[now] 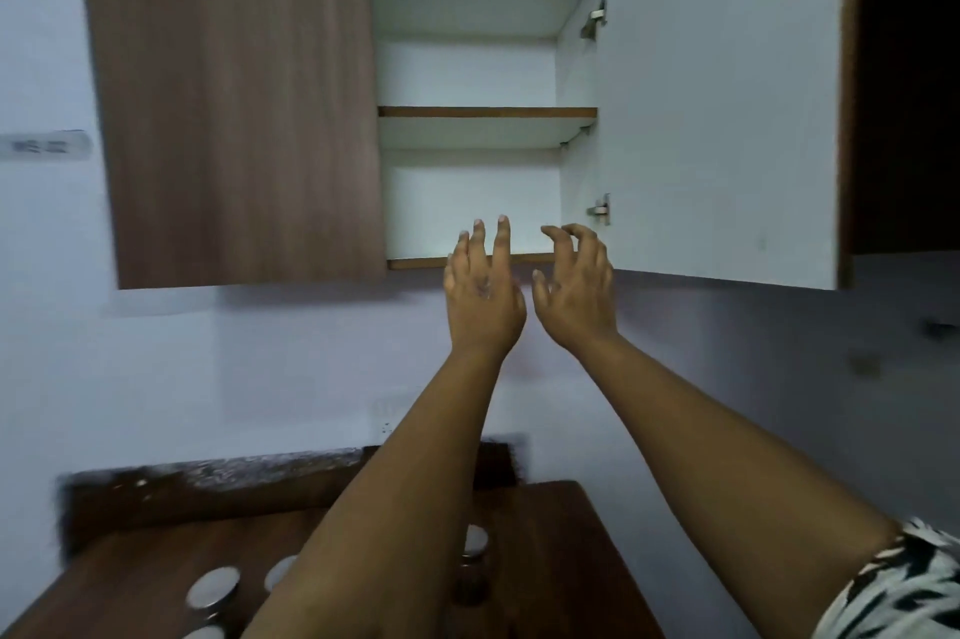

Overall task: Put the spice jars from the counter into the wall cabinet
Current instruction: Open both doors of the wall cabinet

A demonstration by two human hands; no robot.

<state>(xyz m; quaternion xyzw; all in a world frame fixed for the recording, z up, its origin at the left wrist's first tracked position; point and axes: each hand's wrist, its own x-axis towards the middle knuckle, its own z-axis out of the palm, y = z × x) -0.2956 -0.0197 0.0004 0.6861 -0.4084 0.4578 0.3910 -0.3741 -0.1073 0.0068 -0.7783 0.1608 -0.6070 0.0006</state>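
Observation:
The wall cabinet [488, 112] hangs ahead with its right door [717, 97] swung open and its left door [234, 103] closed. Both white shelves inside hold nothing. My left hand [483, 290] and my right hand [576, 290] are raised side by side just below the cabinet's bottom edge, fingers loose and holding nothing. Spice jars with silver lids stand on the brown counter [156, 555] below: one at the left [214, 586], one partly behind my left forearm [279, 568], one between my arms [475, 542]. A further lid [205, 633] shows at the bottom edge.
A dark backsplash [218, 477] runs along the counter's rear. A dark doorway [906, 108] lies right of the open door. A small label [44, 145] sits on the wall at left. A patterned sleeve [904, 586] shows at the lower right.

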